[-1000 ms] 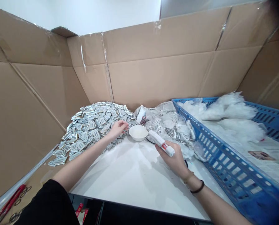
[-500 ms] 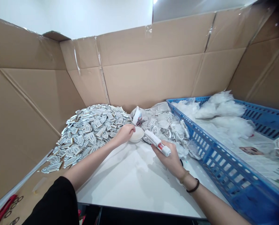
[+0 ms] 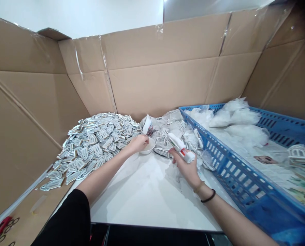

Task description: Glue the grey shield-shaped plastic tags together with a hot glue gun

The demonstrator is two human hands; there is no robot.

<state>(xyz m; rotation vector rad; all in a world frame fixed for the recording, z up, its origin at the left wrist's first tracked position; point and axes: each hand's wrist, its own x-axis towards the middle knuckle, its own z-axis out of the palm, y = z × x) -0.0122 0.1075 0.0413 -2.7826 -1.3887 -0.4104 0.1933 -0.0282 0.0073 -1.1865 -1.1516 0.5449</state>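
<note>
My left hand (image 3: 140, 142) has its fingers pinched together at the left rim of a small white bowl (image 3: 149, 146); whatever the fingertips hold is too small to make out. Behind the bowl a white cup-like container (image 3: 147, 125) lies tipped, with small dark bits at its mouth. My right hand (image 3: 187, 167) is wrapped round a white tube-shaped tool (image 3: 179, 146) with a red part, its narrow end pointing up and left. Just behind the tool are grey-white flat pieces in clear plastic bags (image 3: 165, 135).
A large heap of grey-white flat pieces (image 3: 98, 140) fills the left back. At right stands a blue plastic crate (image 3: 234, 171) holding clear bags (image 3: 242, 114). Cardboard walls (image 3: 157, 82) surround the white table (image 3: 142, 194). A red object (image 3: 0, 230) lies at lower left.
My left hand has moved slightly left and down over the bowl's edge. My right hand has lifted the white tool a little to the right, away from the bowl. The view has shifted slightly.
</note>
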